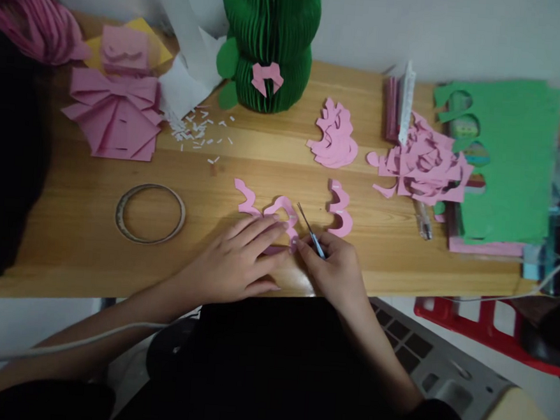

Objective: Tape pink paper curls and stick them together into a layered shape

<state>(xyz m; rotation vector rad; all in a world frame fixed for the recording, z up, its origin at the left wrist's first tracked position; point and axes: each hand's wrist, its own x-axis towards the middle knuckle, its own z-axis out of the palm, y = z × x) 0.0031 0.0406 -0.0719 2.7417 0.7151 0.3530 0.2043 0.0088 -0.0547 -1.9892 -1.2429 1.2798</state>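
My left hand (238,258) lies flat on the table near its front edge, fingers apart, over the end of a wavy pink paper strip (286,205). My right hand (336,268) is closed around slim tweezers (315,239) with a pale blue body, their dark tips pointing up and left. Its thumb and fingertip meet the lower end of the pink strip, where a small white bit shows. Another scalloped pink piece (246,196) sits left of the strip. Just beyond my right hand stands a curved pink piece (341,209) with white bits on it.
A roll of tape (150,214) lies at left, below scattered white slips (196,130) and a folded pink paper bow (116,115). Behind is a green honeycomb paper figure (277,43). Pink cutouts (335,137), pink scraps (427,159) and green sheets (513,162) are rightward.
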